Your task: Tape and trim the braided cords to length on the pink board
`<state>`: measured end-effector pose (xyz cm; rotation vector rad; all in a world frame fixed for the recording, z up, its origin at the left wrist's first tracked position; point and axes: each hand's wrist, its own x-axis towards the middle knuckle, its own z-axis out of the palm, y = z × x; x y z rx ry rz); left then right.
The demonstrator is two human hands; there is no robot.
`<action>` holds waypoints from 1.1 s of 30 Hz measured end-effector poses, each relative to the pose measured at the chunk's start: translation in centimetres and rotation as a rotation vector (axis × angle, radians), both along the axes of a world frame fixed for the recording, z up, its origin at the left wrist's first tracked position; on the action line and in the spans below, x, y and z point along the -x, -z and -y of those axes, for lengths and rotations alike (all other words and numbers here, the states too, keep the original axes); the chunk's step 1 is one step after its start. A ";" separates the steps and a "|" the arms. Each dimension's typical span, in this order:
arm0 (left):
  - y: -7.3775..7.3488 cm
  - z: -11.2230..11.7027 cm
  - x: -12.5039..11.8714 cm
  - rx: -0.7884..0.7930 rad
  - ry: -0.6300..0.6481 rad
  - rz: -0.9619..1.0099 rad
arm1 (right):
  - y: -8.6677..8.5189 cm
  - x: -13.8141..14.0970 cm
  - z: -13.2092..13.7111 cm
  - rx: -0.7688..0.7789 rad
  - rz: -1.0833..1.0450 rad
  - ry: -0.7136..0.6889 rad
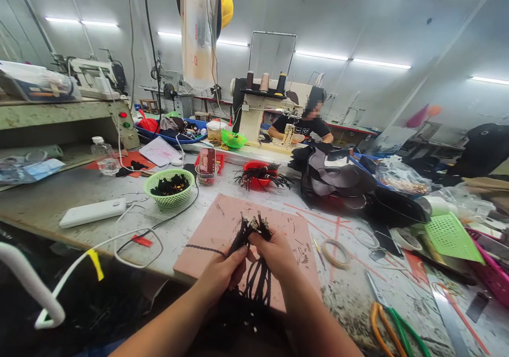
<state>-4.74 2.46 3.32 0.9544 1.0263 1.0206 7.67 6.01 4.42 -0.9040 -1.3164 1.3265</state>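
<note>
My left hand [228,270] is closed around a bundle of black braided cords [257,285] near their upper ends. One loose cord sticks out to the left from it. Beside it, my right hand [274,251] pinches cord ends of the same bundle, thumb and fingers pressed together. The cords' tips point up between both hands, and the lengths hang down below them toward my lap. Both hands are above a pink board [210,224] that lies on the worktable. Exactly how many cords each hand has is hidden by the fingers.
A green basket [169,200] of black pieces, a phone [207,162] and a red bowl [260,181] of cords stand behind the board. At right lie a tape roll [336,254] and scissors [392,325]. A white power bank [93,212] is left. A co-worker [306,126] sits behind a sewing machine [254,107].
</note>
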 end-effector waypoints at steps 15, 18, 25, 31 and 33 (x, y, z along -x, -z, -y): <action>0.3 -0.7 0.0 -0.122 -0.297 -0.006 | 0.7 -0.2 0.3 -0.019 -0.028 0.171; 0.3 -0.9 0.1 -0.128 -0.297 -0.047 | 0.8 0.0 0.1 0.139 -0.265 0.149; -0.5 -0.5 -0.6 0.041 -0.279 0.118 | 0.5 1.4 -0.4 0.227 -0.377 0.079; -0.3 -0.5 -0.3 -0.053 -0.226 0.111 | 0.6 1.8 0.1 0.210 -0.501 -0.029; 0.0 -0.4 -0.3 -0.050 -0.243 0.128 | 0.8 1.8 0.2 0.179 -0.535 -0.041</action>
